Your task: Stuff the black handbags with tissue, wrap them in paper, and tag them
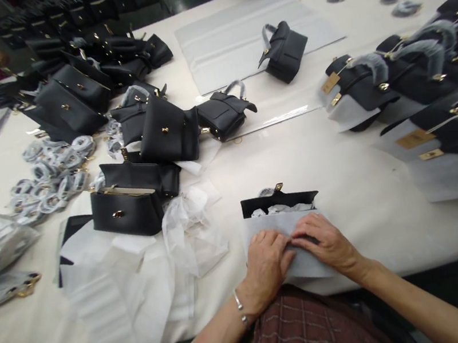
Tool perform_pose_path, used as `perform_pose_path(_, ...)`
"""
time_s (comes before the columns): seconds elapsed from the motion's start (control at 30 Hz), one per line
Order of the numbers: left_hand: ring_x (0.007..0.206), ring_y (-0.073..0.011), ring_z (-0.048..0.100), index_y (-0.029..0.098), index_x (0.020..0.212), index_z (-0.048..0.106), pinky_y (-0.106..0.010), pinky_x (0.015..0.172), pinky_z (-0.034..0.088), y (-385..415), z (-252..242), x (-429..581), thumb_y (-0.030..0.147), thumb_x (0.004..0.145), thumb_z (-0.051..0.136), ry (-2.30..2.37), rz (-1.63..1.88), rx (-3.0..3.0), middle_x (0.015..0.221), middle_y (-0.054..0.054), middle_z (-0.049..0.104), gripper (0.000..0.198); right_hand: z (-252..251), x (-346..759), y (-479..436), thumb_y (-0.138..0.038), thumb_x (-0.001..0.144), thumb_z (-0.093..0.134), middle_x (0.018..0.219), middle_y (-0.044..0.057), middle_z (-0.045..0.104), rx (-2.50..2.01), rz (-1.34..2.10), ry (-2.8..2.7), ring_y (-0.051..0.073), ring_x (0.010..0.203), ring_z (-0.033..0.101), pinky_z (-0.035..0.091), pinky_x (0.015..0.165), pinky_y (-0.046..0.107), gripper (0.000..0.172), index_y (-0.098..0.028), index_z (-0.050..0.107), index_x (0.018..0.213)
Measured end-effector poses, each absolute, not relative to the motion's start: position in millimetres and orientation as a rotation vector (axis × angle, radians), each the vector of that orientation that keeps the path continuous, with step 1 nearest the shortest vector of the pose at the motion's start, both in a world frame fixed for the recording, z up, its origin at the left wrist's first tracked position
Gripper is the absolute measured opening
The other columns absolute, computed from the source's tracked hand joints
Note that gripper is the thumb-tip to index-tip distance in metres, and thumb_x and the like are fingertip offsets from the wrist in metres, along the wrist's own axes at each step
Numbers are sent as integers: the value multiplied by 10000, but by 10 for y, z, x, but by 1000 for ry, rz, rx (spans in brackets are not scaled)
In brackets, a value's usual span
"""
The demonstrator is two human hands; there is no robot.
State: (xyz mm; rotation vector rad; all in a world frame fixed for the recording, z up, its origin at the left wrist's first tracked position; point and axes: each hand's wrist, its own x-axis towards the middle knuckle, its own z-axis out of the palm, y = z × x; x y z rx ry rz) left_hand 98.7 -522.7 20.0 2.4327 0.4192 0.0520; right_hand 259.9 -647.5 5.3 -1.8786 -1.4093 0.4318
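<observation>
Grey wrapping sheet [279, 226] lies folded over the front of a small black handbag [279, 201] at the near edge of the white table [338, 148], directly in front of the person. Both hands rest on the sheet's lower half, below the bag's open top. The left hand [266, 262] curls its fingers at a crease in the middle; whether they pinch the fold cannot be told. The right hand [328, 243] lies flat, fingers stretched out and pressing the sheet down, its tips meeting the left's. Both forearms come in from the near edge, a silver bracelet [239, 308] on the left wrist. Crumpled white tissue paper [185, 225] sits just left of the bag, with a heap of black handbags [168, 129] behind it. Bags wrapped in grey sheets [447, 148] line the table's right edge. Bundles of wrapped straps [55, 170] lie toward the left edge.
</observation>
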Motion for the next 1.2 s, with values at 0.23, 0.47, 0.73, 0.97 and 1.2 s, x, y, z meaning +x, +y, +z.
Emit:
perform_pose_path(0.23, 919, -192, 542, 215, 896, 606, -322, 789, 384, -5210, 222, 1182, 227, 858, 686, 657, 32, 2209, 930, 7, 623, 90, 100, 2618, -6479, -314, 825, 640, 893, 44, 670, -1915, 939, -971, 220, 872, 620, 500, 790, 343, 128, -214, 704, 874)
perform_pose_path(0.47, 888, -191, 548, 213, 809, 610, -321, 766, 358, -5158, 165, 1287, 213, 832, 671, 695, -49, 2189, 884, 10, 630, 65, 54, 2645, -6432, -318, 771, 621, 814, 26, 665, -1970, 1093, -783, 194, 757, 594, 475, 704, 314, 155, -189, 687, 823)
perform_pose_path(0.73, 834, -174, 556, 214, 785, 612, -310, 726, 360, -5133, 140, 1326, 224, 833, 656, 720, -67, 2166, 831, 20, 621, 66, 6, 2716, -6425, -309, 757, 603, 731, 0, 629, -1950, 1158, -805, 172, 699, 561, 442, 663, 294, 131, -188, 652, 772)
perform_pose_path(0.97, 851, -199, 556, 218, 820, 589, -335, 714, 352, -5163, 48, 1348, 223, 856, 635, 671, -31, 2425, 862, -1, 624, 59, -14, 2717, -6430, -404, 786, 697, 872, 33, 664, -1951, 1081, -926, 200, 801, 593, 479, 738, 312, 207, -211, 722, 858)
perform_pose_path(1.2, 910, -180, 558, 217, 929, 586, -322, 775, 389, -5167, 14, 1168, 223, 895, 624, 461, 127, 2376, 951, 2, 635, 52, -130, 2597, -6562, -395, 851, 674, 901, 53, 656, -1951, 759, -1250, 247, 893, 596, 482, 834, 412, 222, -256, 715, 1019)
